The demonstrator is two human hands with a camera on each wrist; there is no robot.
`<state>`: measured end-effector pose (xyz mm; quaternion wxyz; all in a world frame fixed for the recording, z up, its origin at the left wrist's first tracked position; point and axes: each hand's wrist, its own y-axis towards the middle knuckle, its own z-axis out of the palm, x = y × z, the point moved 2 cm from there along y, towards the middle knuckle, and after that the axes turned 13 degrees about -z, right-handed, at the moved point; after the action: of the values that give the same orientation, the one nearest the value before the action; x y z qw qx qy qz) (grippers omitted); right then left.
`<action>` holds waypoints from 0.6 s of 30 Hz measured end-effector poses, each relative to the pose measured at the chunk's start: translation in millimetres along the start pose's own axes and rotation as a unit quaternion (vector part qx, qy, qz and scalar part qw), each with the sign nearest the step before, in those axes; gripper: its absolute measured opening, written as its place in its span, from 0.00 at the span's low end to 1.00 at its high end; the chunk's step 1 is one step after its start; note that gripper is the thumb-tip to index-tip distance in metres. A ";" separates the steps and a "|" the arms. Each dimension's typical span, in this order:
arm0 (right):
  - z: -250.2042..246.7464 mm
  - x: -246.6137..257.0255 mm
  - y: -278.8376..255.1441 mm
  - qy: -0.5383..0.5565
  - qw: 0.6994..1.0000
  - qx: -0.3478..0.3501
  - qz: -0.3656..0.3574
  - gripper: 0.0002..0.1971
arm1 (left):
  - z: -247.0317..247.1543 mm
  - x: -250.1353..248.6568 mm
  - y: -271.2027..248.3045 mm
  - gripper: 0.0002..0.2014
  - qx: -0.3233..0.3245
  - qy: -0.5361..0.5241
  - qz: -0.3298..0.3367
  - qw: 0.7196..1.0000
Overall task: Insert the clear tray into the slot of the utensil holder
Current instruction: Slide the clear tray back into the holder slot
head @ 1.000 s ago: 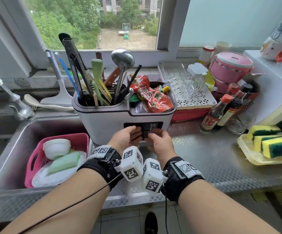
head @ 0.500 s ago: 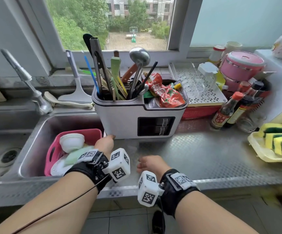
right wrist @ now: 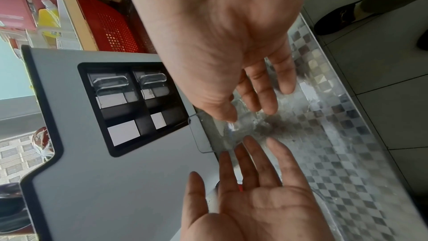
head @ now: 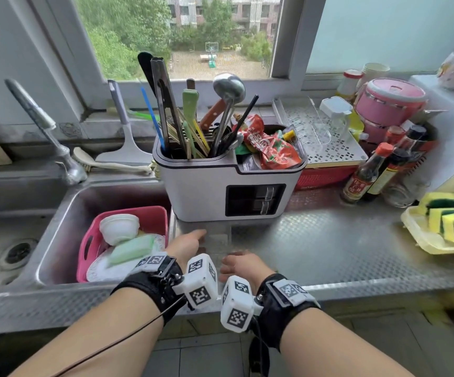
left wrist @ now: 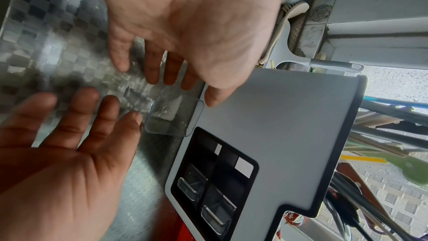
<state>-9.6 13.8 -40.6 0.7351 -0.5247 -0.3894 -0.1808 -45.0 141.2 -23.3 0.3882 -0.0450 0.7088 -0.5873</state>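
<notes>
The white utensil holder (head: 198, 191) stands on the steel counter, full of utensils, with a dark front window (head: 255, 200). The clear tray (head: 217, 240) lies flat on the counter against the holder's base (left wrist: 289, 116). Its rounded corners (left wrist: 171, 116) show in front of the holder's lower edge (right wrist: 115, 180). I cannot tell if the tray (right wrist: 206, 135) sits partly in a slot. My left hand (head: 190, 242) hovers at the tray's left side with straight fingers, thumb tip (left wrist: 215, 100) by a corner. My right hand (head: 238, 263) is at its near right, fingers (right wrist: 266, 98) straight, holding nothing.
A sink with a pink basket (head: 128, 213) of dishes lies to the left, under a faucet (head: 43, 126). A red basket (head: 323, 175), sauce bottles (head: 364, 172) and a tray of sponges (head: 451, 221) crowd the right. The counter's front edge (head: 356, 287) runs just behind my wrists.
Both hands have left the holder's front window and dropped to the counter. They have since drawn together around the clear tray at the holder's base.
</notes>
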 end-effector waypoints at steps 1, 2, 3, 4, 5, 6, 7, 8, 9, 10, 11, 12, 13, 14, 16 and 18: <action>-2.2 0.3 -0.2 -0.011 1.000 -0.001 0.008 0.09 | -0.3 0.6 1.2 0.15 -0.001 0.008 -0.007 1.000; -4.3 0.3 -0.5 -0.024 1.000 0.000 0.012 0.08 | 0.7 1.5 0.0 0.14 0.003 0.011 -0.012 1.000; -6.4 -0.3 -0.3 -0.035 0.999 0.003 0.014 0.06 | 2.2 2.2 0.5 0.14 0.008 0.011 -0.022 1.000; -7.5 -1.3 0.8 -0.042 0.999 0.004 0.015 0.05 | 3.6 3.0 0.1 0.14 0.010 0.010 -0.029 0.999; -7.7 -1.7 0.5 -0.044 0.999 0.008 0.018 0.06 | 5.6 4.1 -0.1 0.15 0.013 0.014 -0.035 0.999; -7.5 -2.7 1.0 -0.042 0.999 0.015 0.021 0.07 | 7.5 4.3 -1.3 0.15 0.017 0.015 -0.037 0.999; -7.8 -3.5 1.3 -0.036 0.999 0.022 0.023 0.08 | 9.3 4.8 -2.6 0.16 0.020 0.014 -0.038 0.999; -9.1 -4.3 2.1 -0.030 0.999 0.021 0.022 0.07 | 11.1 5.2 -4.2 0.18 0.027 0.017 -0.039 0.999; -11.0 -4.6 1.8 -0.028 0.999 0.010 0.018 0.06 | 13.0 5.2 -4.3 0.18 0.031 0.017 -0.042 0.999; -13.3 -4.9 1.2 -0.026 1.000 -0.002 0.009 0.04 | 13.8 5.1 -4.5 0.18 0.033 0.018 -0.043 0.998; -15.7 -5.5 0.9 -0.021 1.000 -0.013 0.000 0.03 | 15.5 5.2 -6.3 0.18 0.036 0.020 -0.046 0.998; -18.0 -5.5 0.6 -0.015 1.000 -0.022 -0.010 0.03 | 17.6 4.9 -7.8 0.17 0.041 0.015 -0.046 0.998; -19.9 -4.1 0.5 -0.008 0.999 -0.030 -0.021 0.04 | 20.0 4.4 -7.4 0.16 0.048 0.010 -0.045 0.998; -21.7 -2.7 1.8 -0.001 0.999 -0.038 -0.033 0.05 | 22.8 4.0 -7.9 0.16 0.053 0.003 -0.044 0.998; -25.0 3.8 3.3 0.002 0.997 -0.045 -0.055 0.05 | 29.1 0.9 -11.1 0.15 0.063 -0.009 -0.038 0.997; -27.2 10.9 3.9 0.004 0.997 -0.044 -0.065 0.06 | 35.4 -3.4 -11.1 0.14 0.069 -0.015 -0.025 0.997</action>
<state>10.3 -8.0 -38.7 0.6993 -0.5294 -0.4117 -0.2473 -25.7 111.3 -12.3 0.3863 -0.0444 0.6591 -0.6437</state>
